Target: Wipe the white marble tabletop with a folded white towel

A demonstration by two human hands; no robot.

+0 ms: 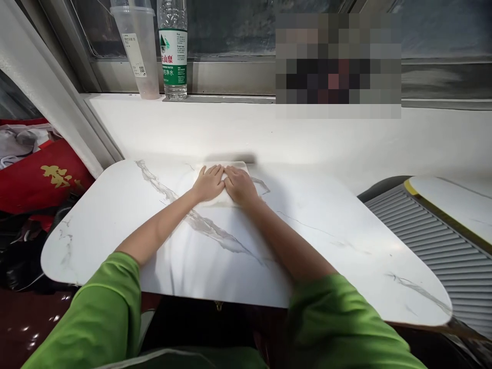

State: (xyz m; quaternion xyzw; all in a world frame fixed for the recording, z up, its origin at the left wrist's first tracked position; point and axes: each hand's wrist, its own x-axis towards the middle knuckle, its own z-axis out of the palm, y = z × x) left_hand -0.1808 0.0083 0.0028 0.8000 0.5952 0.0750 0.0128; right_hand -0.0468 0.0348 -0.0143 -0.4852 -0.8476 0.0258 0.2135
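Both grips lie flat and spread: our left hand point(209, 183) and right hand point(239, 184) press palm-down, side by side and touching at the fingers, on a folded white cloth point(226, 171). Neither hand pinches or clasps anything; the fingers are stretched out over the fabric.

We see the cloth as a small, neat rectangle with squared edges, lying on the far middle of the white marbled table point(115, 220), close to the edge nearest the window ledge point(307, 138). Judging by that shape, we reckon the folding is largely done and what is in hand is flattening; whether another fold is left we cannot tell, since our hands cover most of the fabric.

Further out, a water bottle point(172, 51) with a green label and a clear plastic cup point(138, 48) stand just beside each other on the ledge at the window. To the left of the table lies red fabric point(46, 177) with gold marks, and to the right a grey ribbed panel point(442, 246).
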